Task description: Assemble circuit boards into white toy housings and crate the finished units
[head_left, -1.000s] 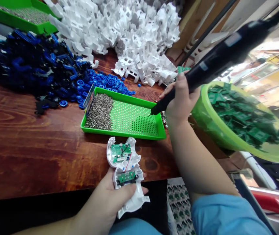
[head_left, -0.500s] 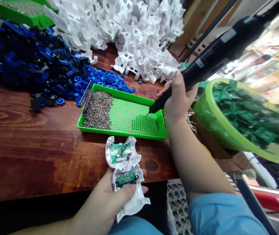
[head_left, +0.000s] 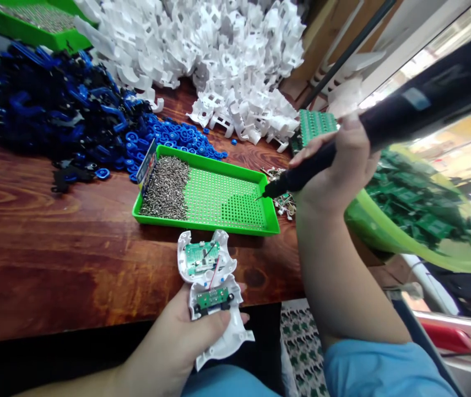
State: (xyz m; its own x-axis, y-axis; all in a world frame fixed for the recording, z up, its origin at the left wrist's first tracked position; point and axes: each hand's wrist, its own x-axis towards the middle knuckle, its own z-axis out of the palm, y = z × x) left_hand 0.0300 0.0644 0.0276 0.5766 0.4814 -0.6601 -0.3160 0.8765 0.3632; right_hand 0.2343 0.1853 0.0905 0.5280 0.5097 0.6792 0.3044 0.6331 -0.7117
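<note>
My left hand [head_left: 191, 331] is closed around a white plastic housing [head_left: 229, 336] at the table's front edge. Two green circuit boards sit in its two halves, the upper board [head_left: 200, 256] and the lower board [head_left: 212, 298], with a thin red wire between them. My right hand [head_left: 334, 165] grips a black electric screwdriver [head_left: 315, 168], held at a slant. Its thin tip is over the right end of a green tray [head_left: 206, 225]; I cannot tell whether it touches a screw. Loose screws [head_left: 164, 187] are heaped at the tray's left, and others stand in its perforated plate.
Behind the tray lie a big pile of white plastic shells [head_left: 235, 66], blue and black parts [head_left: 45, 105] and small blue rings [head_left: 177, 135]. A yellow-green tub [head_left: 367, 220] of green boards stands at right. Small loose parts [head_left: 285, 204] lie beside the tray.
My right hand and the screwdriver have moved right, the tip shifting slightly right and down over the tray. My left hand and the housing have hardly moved.
</note>
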